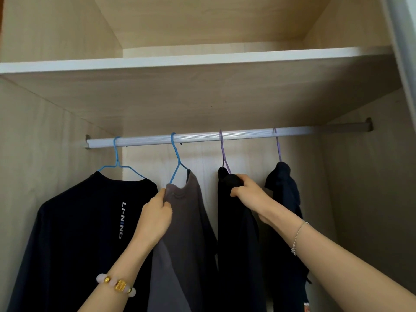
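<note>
Inside a wardrobe, several garments hang from a silver rail (202, 137). My left hand (157, 218) pinches the collar edge of a grey shirt (189, 233) that hangs on a blue hanger (176, 157). My right hand (248, 191) grips the top of a black garment (234, 239) on a purple hanger (224, 154). At the far left a navy shirt with white lettering (83, 226) hangs on another blue hanger (117, 158). A dark blue garment (284, 188) hangs on a purple hanger (278, 147) at the right.
A wooden shelf (202, 60) runs across just above the rail. Wardrobe side walls close in on the left (33, 176) and right (371, 176). A door frame edge (403, 41) stands at the upper right. Gaps of bare rail lie between the hangers.
</note>
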The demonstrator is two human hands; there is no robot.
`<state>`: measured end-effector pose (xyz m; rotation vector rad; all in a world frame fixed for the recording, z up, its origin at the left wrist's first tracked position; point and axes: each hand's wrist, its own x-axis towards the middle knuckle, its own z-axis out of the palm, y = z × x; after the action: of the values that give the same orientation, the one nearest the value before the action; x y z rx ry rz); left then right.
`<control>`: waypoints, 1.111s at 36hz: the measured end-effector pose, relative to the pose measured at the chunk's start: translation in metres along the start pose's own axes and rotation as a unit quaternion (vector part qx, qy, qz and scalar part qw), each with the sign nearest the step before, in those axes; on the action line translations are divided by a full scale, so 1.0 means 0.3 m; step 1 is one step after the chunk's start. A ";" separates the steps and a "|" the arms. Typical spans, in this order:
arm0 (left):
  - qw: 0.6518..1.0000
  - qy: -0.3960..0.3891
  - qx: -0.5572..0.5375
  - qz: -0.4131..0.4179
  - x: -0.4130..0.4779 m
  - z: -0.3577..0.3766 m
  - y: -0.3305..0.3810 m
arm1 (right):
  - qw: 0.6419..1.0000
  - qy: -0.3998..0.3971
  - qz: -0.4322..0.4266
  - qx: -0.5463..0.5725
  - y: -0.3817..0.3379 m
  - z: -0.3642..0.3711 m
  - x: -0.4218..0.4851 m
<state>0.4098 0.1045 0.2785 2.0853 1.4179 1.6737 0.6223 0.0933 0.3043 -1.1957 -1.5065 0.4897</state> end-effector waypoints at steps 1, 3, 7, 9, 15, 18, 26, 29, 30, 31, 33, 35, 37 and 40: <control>1.000 0.005 -0.002 -0.001 -0.004 -0.002 -0.003 | 1.000 -0.004 0.002 0.004 -0.001 0.001 -0.003; 1.000 0.010 -0.003 -0.001 -0.010 -0.005 -0.009 | 1.000 -0.011 0.001 0.010 -0.006 0.006 -0.011; 0.999 0.034 0.011 0.012 -0.020 -0.006 -0.008 | 1.000 -0.012 -0.006 0.023 -0.010 0.020 -0.017; 0.999 0.041 0.022 0.013 -0.028 -0.010 -0.007 | 1.000 -0.008 -0.008 0.022 -0.010 0.026 -0.015; 0.997 0.058 0.053 -0.003 -0.026 -0.022 -0.012 | 1.000 -0.008 0.001 0.026 -0.012 0.023 -0.017; 0.996 0.066 0.064 -0.004 -0.023 -0.022 -0.014 | 1.000 -0.011 -0.001 0.019 -0.016 0.016 -0.024; 0.994 0.062 0.093 -0.015 -0.034 -0.036 0.000 | 1.000 -0.015 0.009 0.018 -0.011 0.013 -0.023; 0.992 0.064 0.104 -0.016 -0.035 -0.038 -0.003 | 1.000 -0.019 0.009 0.018 -0.015 0.016 -0.026; 0.992 0.065 0.106 -0.015 -0.035 -0.040 -0.003 | 1.000 -0.018 0.010 0.018 -0.016 0.017 -0.028; 0.992 0.065 0.107 -0.016 -0.036 -0.041 -0.003 | 1.000 -0.018 0.009 0.019 -0.015 0.017 -0.029; 0.992 0.062 0.104 -0.022 -0.037 -0.046 -0.004 | 1.000 -0.016 0.006 0.017 -0.012 0.016 -0.029; 0.994 0.061 0.088 -0.020 -0.043 -0.055 0.004 | 1.000 -0.013 0.002 0.011 -0.011 0.016 -0.030; 0.994 0.057 0.089 -0.017 -0.048 -0.058 0.007 | 1.000 -0.012 -0.004 0.003 -0.013 0.016 -0.033; 0.988 0.063 0.142 0.001 -0.067 -0.055 0.014 | 1.000 -0.009 -0.018 -0.015 -0.025 0.016 -0.054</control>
<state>0.3997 0.0808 0.2730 2.1508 1.7874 1.7199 0.6130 0.0775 0.3009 -1.1875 -1.5527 0.4570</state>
